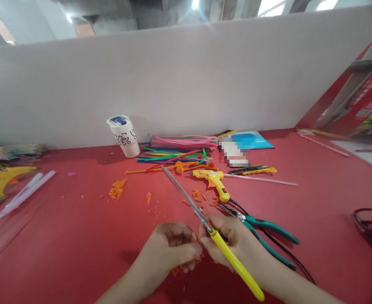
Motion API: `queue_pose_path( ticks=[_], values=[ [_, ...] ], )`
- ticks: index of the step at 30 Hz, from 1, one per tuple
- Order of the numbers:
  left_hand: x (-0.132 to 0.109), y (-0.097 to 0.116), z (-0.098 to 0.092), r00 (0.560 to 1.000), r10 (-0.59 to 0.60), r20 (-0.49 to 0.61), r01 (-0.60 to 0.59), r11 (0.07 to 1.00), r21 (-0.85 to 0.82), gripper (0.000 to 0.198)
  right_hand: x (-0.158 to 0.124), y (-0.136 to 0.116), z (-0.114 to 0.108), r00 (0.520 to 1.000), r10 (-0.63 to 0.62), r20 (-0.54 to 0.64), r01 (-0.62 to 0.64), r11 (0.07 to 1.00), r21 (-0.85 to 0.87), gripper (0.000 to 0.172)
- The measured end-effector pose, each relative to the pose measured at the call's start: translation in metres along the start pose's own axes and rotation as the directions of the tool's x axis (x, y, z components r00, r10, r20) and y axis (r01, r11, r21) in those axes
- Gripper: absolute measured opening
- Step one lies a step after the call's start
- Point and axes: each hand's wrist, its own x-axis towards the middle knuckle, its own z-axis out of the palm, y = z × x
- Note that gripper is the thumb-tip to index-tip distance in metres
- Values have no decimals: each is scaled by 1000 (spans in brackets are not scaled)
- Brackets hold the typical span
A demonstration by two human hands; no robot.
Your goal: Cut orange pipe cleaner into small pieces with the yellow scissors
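My left hand (pixel 171 249) is curled closed around a small orange fuzzy piece (pixel 186 266) low over the red table (pixel 78 236). Touching it from the right, my right hand (pixel 228 242) grips yellow-handled scissors (pixel 217 240). Their long blades point up and left, and the yellow handle sticks out to the lower right. Just beyond my right hand lie green-handled pliers (pixel 268 236) and a yellow glue gun (pixel 214 181) with a black cord. Orange clippings (pixel 118 188) are scattered across the table.
A pile of coloured pipe cleaners (pixel 179 150) lies at the back by a white paper cup (pixel 125 136) and a blue booklet (pixel 252 140). A yellow utility knife (pixel 253 170) and a glue stick (pixel 262 180) lie right of them. Another glue gun (pixel 4 179) and pens sit far left; a red box (pixel 353 101) stands right.
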Motion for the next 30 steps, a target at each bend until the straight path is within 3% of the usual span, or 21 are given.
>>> queue_pose_path(
  ticks=[5,10,14,20,24,26,29,30],
  values=[
    [4,2,-4,994,93,-49,-90,994,64,9,0,4,1,1000,17,-21,-17,1000,-18,6],
    [8,16,-28,943,255,-215,-157,908,388,16,18,6,-20,953,-13,-303,-29,991,-133,6],
    [14,20,-49,896,374,-241,-169,786,595,17,35,7,-39,901,45,-432,-198,927,-317,11],
    [23,18,-66,826,525,-203,-183,592,785,21,33,13,-48,895,59,-443,-217,924,-314,17],
    [26,20,-72,821,509,-260,37,406,913,37,28,14,-46,894,95,-437,-233,933,-275,21],
    [26,20,-74,834,468,-292,141,331,933,36,27,15,-44,901,92,-423,-217,941,-258,19],
    [28,15,-74,843,488,-224,66,320,945,17,28,20,-41,913,68,-403,-181,951,-250,16],
    [28,11,-73,838,517,-173,7,307,952,22,28,22,-40,916,61,-396,-171,953,-249,16]
  ],
)
